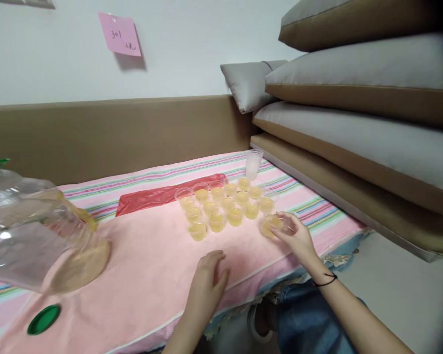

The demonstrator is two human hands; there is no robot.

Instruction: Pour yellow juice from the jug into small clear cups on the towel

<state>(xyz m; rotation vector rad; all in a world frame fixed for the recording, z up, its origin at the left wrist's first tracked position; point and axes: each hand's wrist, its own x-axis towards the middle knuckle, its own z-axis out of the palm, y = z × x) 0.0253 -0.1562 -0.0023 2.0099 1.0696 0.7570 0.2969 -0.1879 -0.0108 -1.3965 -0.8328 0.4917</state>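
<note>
At the right front of a group of several clear plastic cups [216,222], each partly filled with yellow liquid, my right hand [293,233] has its fingers closed around a cup [268,227] of the same kind. That cup also holds yellow liquid, and it is slightly blurred. My left hand [208,278] is over the pink cloth [143,275] in front of the cups, holding nothing, its thumb apart from its curved fingers. A stack of nested clear cups [253,164] stands behind the filled ones.
A large clear plastic jug [25,231] with green parts is on the left, a green lid [44,318] in front of it. A red plastic bag [158,194] lies behind the cups. Stacked cushions [354,98] rise on the right. The cloth's front edge drops near my knees.
</note>
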